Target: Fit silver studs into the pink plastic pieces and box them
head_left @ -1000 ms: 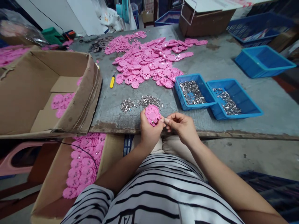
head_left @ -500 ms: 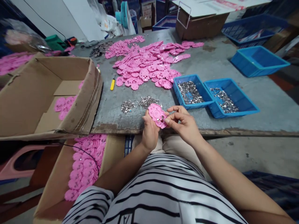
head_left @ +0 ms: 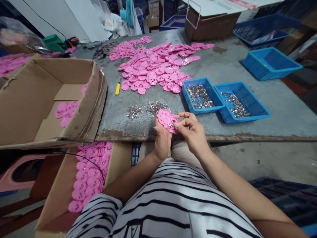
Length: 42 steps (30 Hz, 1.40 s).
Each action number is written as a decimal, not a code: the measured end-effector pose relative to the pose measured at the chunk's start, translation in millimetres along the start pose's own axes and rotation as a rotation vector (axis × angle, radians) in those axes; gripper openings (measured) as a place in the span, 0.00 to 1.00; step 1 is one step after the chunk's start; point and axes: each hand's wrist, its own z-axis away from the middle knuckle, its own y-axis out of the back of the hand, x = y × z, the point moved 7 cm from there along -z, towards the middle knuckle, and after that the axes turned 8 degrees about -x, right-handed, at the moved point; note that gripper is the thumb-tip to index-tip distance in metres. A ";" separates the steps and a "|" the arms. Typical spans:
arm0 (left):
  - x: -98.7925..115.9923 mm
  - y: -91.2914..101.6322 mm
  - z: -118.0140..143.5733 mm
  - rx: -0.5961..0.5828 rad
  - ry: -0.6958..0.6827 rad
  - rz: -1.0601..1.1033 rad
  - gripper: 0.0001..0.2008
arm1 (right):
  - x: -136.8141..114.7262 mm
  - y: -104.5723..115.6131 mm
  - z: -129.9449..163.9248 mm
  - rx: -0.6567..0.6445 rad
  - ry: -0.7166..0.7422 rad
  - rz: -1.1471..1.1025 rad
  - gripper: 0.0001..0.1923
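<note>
My left hand point(head_left: 162, 138) holds a pink skull-shaped plastic piece point(head_left: 166, 118) just above the near edge of the grey table point(head_left: 247, 99). My right hand point(head_left: 193, 130) pinches the piece's right edge with thumb and forefinger, where small metal parts show on it. Loose small metal parts point(head_left: 146, 109) lie on the table just behind the hands. A large heap of pink pieces point(head_left: 156, 67) covers the table's middle.
Two blue trays of metal parts point(head_left: 202, 96) point(head_left: 239, 104) sit right of the hands. An open cardboard box point(head_left: 49, 99) holding a few pink pieces stands at left; a lower box point(head_left: 86, 175) holds several finished pink pieces. A yellow-handled tool point(head_left: 118, 87) lies near the heap. An empty blue tray point(head_left: 271, 62) is far right.
The pink piece has tilted flatter and shifted slightly right and up. My right hand closed in from beside it to pinch its right edge.
</note>
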 end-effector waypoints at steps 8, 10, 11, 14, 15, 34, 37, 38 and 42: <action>3.2 -7.2 -2.4 -0.030 -0.065 0.085 0.41 | 1.2 3.0 -1.1 0.024 -0.004 0.022 0.10; 3.3 -10.7 -3.0 -0.064 -0.083 0.087 0.41 | 0.6 4.4 -1.2 0.021 0.005 0.049 0.10; 3.1 -12.2 -3.1 -0.081 -0.092 0.093 0.41 | 0.6 4.9 -0.9 0.021 0.009 0.057 0.10; 1.8 -13.0 -2.5 -0.097 -0.113 0.113 0.41 | 2.7 5.1 0.9 0.033 0.019 0.030 0.10; 1.3 -12.5 -2.0 -0.094 -0.118 0.120 0.41 | 4.3 4.6 1.7 0.038 0.018 0.011 0.10; -6.6 -18.8 -5.2 -0.158 -0.065 0.260 0.36 | 0.4 24.2 0.9 0.120 0.134 0.163 0.05; -8.7 -17.0 -8.0 -0.178 -0.005 0.278 0.28 | -14.3 85.2 -17.4 0.307 0.242 0.286 0.04; -10.3 -14.4 -9.9 -0.171 0.019 0.265 0.25 | -17.3 109.8 -26.4 0.376 0.235 0.343 0.04; -16.9 3.5 -22.2 -0.125 0.058 0.176 0.23 | 1.8 185.7 -68.7 0.337 -0.319 0.939 0.04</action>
